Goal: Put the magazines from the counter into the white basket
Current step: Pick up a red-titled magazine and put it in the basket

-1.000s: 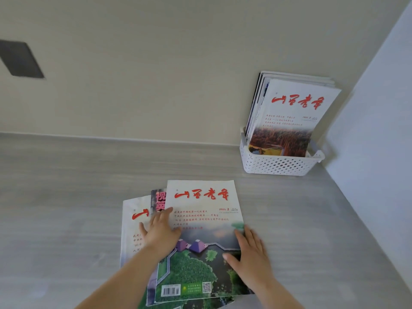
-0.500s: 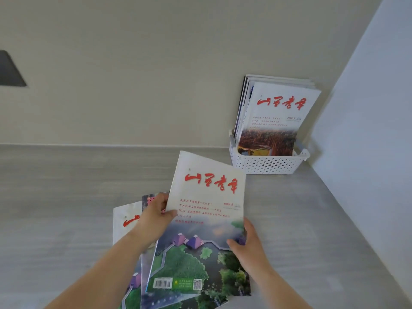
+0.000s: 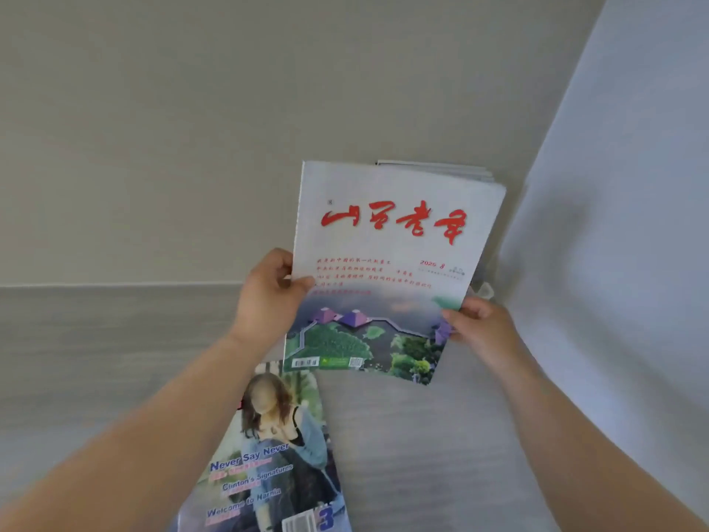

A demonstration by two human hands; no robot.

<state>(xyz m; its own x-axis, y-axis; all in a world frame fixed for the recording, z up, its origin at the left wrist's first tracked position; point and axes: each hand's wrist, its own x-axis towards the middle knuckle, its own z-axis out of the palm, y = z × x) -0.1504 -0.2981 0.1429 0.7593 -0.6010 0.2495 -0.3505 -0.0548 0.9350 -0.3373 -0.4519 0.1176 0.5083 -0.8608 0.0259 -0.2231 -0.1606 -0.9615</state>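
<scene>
A white magazine with red calligraphy and a green landscape [image 3: 391,270] is held upright above the counter in front of the corner. My left hand [image 3: 268,297] grips its left edge, thumb on the cover. My right hand [image 3: 475,324] pinches its right edge. Behind it, the tops of several magazines [image 3: 452,171] standing in the basket stick out. Only a sliver of the white basket [image 3: 484,289] shows at the held magazine's right edge. Another magazine with a seated woman and "Never Say Never" on its cover [image 3: 276,455] lies flat on the grey counter [image 3: 422,455], partly under my left forearm.
A beige back wall [image 3: 230,128] meets a pale blue-grey side wall [image 3: 633,224] at the corner where the basket stands. The counter runs left along the back wall.
Both hands lifted the white magazine off the pile and carried it up and toward the basket in the corner, so it now hides the basket. The woman-cover magazine beneath is uncovered.
</scene>
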